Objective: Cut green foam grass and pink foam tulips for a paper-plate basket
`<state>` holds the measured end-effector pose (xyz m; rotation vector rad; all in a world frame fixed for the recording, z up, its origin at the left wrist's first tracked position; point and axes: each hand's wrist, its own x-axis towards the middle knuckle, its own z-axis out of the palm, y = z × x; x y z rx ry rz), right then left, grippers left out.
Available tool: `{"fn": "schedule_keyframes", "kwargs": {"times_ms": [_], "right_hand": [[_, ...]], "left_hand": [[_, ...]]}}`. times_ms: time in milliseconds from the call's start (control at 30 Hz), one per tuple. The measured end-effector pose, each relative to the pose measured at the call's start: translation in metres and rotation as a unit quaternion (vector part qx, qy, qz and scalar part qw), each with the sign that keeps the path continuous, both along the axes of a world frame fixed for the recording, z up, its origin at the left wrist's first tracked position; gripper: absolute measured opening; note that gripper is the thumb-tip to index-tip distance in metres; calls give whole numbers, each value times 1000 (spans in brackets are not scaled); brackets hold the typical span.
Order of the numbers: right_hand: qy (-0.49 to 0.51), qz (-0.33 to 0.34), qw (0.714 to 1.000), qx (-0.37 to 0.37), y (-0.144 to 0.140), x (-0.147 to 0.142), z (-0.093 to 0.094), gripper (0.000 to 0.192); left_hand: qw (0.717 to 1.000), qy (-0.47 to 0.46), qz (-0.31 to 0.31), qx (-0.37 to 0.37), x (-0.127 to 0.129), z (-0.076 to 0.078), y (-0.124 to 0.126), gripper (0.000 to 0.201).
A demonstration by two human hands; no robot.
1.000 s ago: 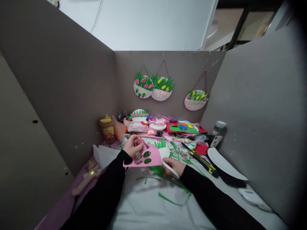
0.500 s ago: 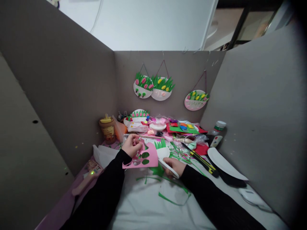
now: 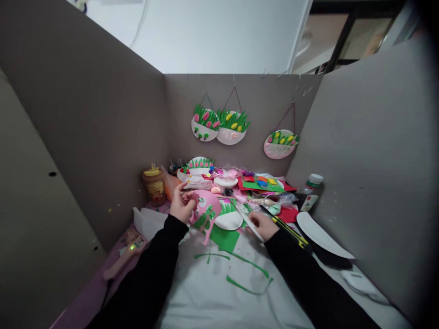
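Note:
My left hand (image 3: 181, 206) pinches a sheet of pink paper (image 3: 210, 203) with holes cut in it; a thin strip of it dangles, slightly blurred. White-handled scissors (image 3: 252, 224) are in my closed right hand (image 3: 263, 226), their blades pointing forward and left, apart from the paper. Between the hands lies a white paper plate (image 3: 229, 221) with green paper grass (image 3: 228, 209) along its upper edge. Green paper (image 3: 227, 240) rests in front of the plate, partly beneath the pink sheet.
Green offcuts (image 3: 247, 265) lie on the white cloth. A yellow-and-black utility knife (image 3: 290, 230), a half plate (image 3: 322, 235) and a bottle (image 3: 310, 192) are at right. A lidded cup (image 3: 154, 185) and glue gun (image 3: 120, 265) stand left. Decorated plates (image 3: 231, 130) hang on the partition.
The pink paper has turned and shifted up and left, with a loose strip now hanging. My right hand has moved the scissors right, away from it, uncovering more of the plate and green paper.

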<state>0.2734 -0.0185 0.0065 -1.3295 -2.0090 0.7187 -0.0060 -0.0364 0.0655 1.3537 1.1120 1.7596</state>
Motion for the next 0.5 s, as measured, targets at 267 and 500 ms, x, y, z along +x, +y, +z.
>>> {"fn": "schedule_keyframes", "kwargs": {"times_ms": [267, 500], "right_hand": [[231, 45, 972, -30, -23, -39, 3, 27], [151, 193, 948, -202, -48, -52, 6, 24]], "left_hand": [[993, 77, -87, -14, 27, -14, -12, 72], [999, 12, -5, -41, 12, -11, 0, 76]]}}
